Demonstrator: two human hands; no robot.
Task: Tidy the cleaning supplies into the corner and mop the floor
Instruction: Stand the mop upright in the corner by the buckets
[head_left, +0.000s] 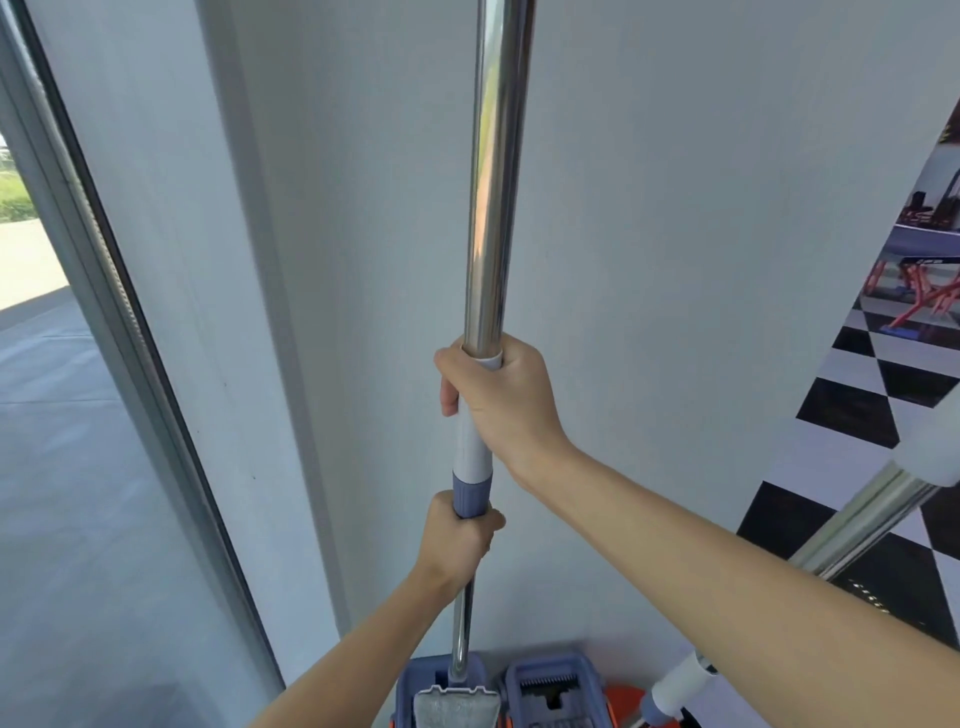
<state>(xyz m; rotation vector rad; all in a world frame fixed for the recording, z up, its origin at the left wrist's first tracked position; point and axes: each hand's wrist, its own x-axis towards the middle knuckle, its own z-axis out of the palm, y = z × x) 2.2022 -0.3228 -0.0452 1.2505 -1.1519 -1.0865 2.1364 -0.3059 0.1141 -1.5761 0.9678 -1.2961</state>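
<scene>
In the corner, right hand and left hand both grip the mop handle; mop head sits in the bucket slot. A skewed pull likely jams it or tips the bucket.

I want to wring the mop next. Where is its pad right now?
In the head view, bottom centre: the mop pad sits in the left slot of the blue bucket, below the left hand.

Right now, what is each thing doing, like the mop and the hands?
Shiny steel mop pole: upright, held by both hands.
Right hand: gripping the white sleeve.
Left hand: gripping below the blue collar.
Grey flat mop head: folded, in the blue bucket's slot.
Second steel mop: leaning, untouched.
</scene>
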